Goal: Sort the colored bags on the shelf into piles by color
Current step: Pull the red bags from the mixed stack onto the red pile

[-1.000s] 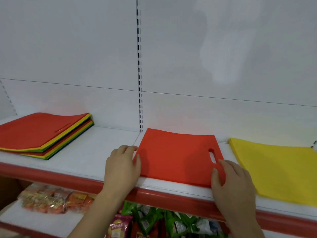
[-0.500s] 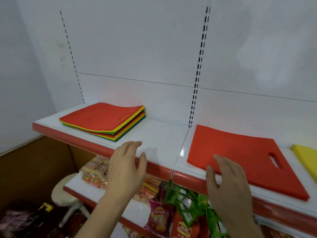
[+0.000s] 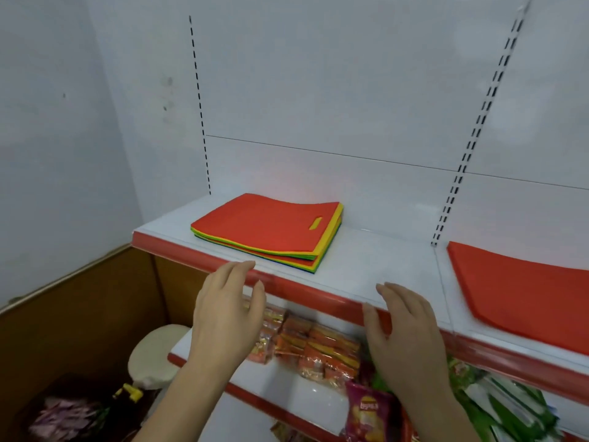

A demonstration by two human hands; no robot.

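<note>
Head view: mixed stack of bags lies flat on the shelf, toward its left end; red on top, yellow, green and more red edges below, exact count can't be told. One separate red bag lies at right, well apart. Bags look thin, light, floppy felt-like sheets; best taken at the free front edge or the handle slot. Left hand and right hand hover before the shelf lip, fingers relaxed, holding nothing.
</note>
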